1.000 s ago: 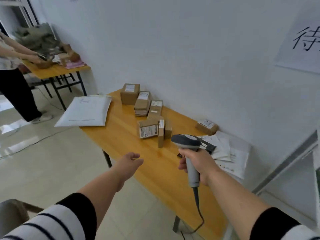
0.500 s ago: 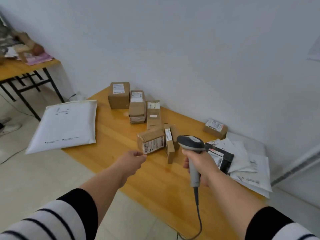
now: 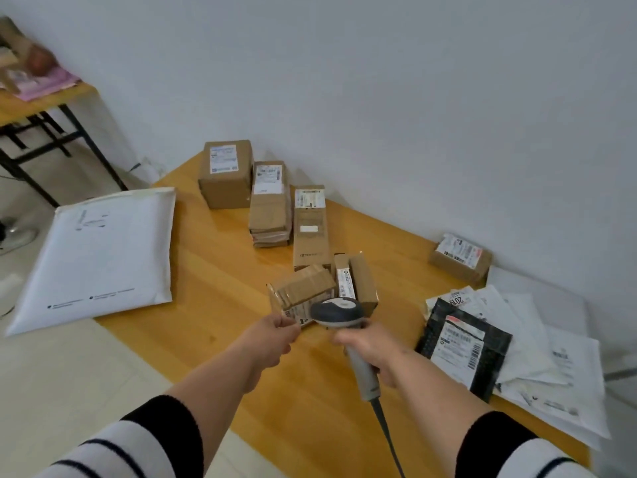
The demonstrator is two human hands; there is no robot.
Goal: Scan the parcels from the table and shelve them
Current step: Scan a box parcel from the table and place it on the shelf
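Note:
A small cardboard box point(image 3: 305, 293) with a label on its near face lies mid-table on the wooden table point(image 3: 213, 298). My left hand point(image 3: 272, 341) is at its near left corner, and thumb and fingertips pinch that corner. My right hand point(image 3: 370, 346) grips the handle of a grey barcode scanner point(image 3: 336, 312), whose head hangs just in front of the box and hides part of its label. Right behind it stand a narrow labelled box point(image 3: 344, 281) and a brown box point(image 3: 363, 282).
Further back are a long box point(image 3: 309, 229), a stack of flat parcels point(image 3: 269, 205) and a cube box point(image 3: 225, 174). A big white mailer point(image 3: 100, 257) overhangs the left edge. A black mailer point(image 3: 463, 346), white mailers point(image 3: 537, 357) and a small box point(image 3: 460, 258) lie right.
The view has moved closer to the table and tilted down. My left hand has reached forward to the small box's corner. The scanner has come in front of the box.

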